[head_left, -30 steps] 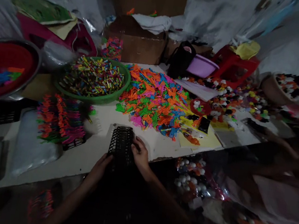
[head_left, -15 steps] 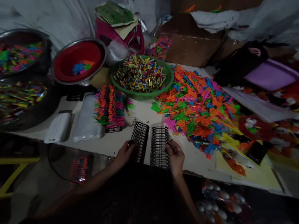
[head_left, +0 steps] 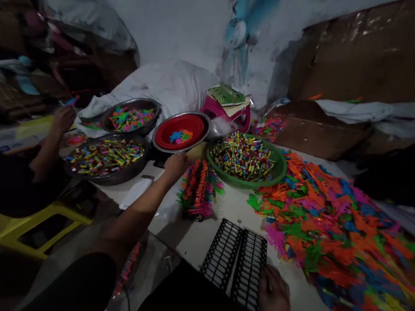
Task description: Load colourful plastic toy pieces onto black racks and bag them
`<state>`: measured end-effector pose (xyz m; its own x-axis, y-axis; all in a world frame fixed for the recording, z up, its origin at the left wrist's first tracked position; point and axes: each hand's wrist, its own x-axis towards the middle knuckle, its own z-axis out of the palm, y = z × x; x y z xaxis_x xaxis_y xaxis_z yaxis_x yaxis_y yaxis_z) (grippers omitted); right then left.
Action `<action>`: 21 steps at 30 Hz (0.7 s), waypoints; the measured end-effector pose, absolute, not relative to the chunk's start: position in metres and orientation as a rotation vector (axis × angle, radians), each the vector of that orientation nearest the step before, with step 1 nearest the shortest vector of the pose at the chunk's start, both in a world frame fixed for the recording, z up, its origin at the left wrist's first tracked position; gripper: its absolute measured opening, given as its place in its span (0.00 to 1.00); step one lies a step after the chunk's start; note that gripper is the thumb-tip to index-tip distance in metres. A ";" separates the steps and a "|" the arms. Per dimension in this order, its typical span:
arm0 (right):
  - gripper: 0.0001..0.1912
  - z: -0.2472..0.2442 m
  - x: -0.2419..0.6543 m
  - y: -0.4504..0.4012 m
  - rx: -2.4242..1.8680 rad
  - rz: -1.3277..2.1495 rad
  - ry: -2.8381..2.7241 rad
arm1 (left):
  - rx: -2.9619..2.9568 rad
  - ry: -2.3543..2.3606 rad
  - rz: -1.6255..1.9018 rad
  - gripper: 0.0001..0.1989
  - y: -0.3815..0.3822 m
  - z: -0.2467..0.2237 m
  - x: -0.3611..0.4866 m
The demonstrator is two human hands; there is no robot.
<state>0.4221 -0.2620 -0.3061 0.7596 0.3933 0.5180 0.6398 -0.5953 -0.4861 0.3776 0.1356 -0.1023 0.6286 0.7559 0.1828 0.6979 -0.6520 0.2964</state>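
Two black plastic grid racks, a left one (head_left: 221, 253) and a right one (head_left: 249, 269), lie side by side at the table's front edge. My right hand (head_left: 275, 299) has its fingers curled on the right rack's outer edge. My left hand (head_left: 175, 167) reaches across to the spot between the red bowl (head_left: 162, 131) and the green basin (head_left: 277, 173), close to a tan card (head_left: 197, 152); its fingers are hidden. Below that hand stands a rack filled with orange, pink and green pieces (head_left: 199, 190).
Colourful plastic pieces (head_left: 336, 230) are heaped at the right. Metal basins (head_left: 139, 174) of small parts stand at the left, near a white device (head_left: 137, 191). A co-worker's hand (head_left: 64, 117) holds something small and blue. A yellow stool (head_left: 23, 230) and blue fan (head_left: 240, 34) are in view.
The view has swung left, bringing in the fan and the co-worker. My left hand has left the left rack and stretched forward and left. My right hand stays at the right rack.
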 end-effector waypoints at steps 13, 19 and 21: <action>0.20 -0.308 0.424 -0.259 -2.250 -0.550 -0.767 | 2.517 0.831 0.905 0.09 0.170 -0.078 0.455; 0.19 -0.311 0.424 -0.258 -2.207 -0.503 -0.742 | 2.200 0.616 1.258 0.09 0.150 -0.014 0.471; 0.18 -0.311 0.423 -0.258 -2.188 -0.480 -0.719 | 2.021 0.476 1.405 0.11 0.129 0.011 0.458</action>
